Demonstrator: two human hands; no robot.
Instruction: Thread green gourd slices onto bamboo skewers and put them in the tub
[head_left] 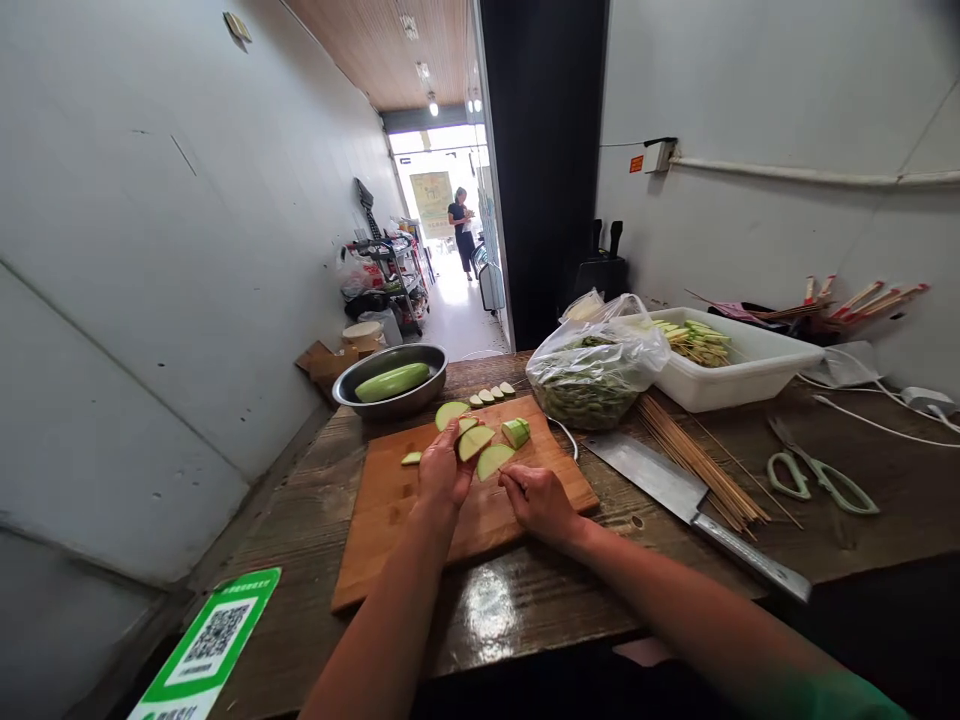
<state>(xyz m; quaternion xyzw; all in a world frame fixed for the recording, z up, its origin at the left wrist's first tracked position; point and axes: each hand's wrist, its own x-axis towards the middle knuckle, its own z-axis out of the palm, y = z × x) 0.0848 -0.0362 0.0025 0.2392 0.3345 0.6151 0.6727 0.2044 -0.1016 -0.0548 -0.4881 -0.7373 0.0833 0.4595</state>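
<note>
The doorway (pixel 459 165) glares white — the tabletop (pixel 487 610) shines

Left hand (pixel 442 472) half-curled, right hand (pixel 541 506) pinched, both forearms (pixel 405 605) angled inward.

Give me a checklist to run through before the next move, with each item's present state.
1. Left grip holding half-round slices: ok.
2. Right grip holding anything: cannot tell; it is closed beside a lower slice.
3. Cleaver out of both grips: ok, lying right of the cutting board.
4. Cutting board free of loose pieces: not ok; a cut chunk lies on it.
5. Skewer bundle laid out: ok, beside the cleaver.
</note>
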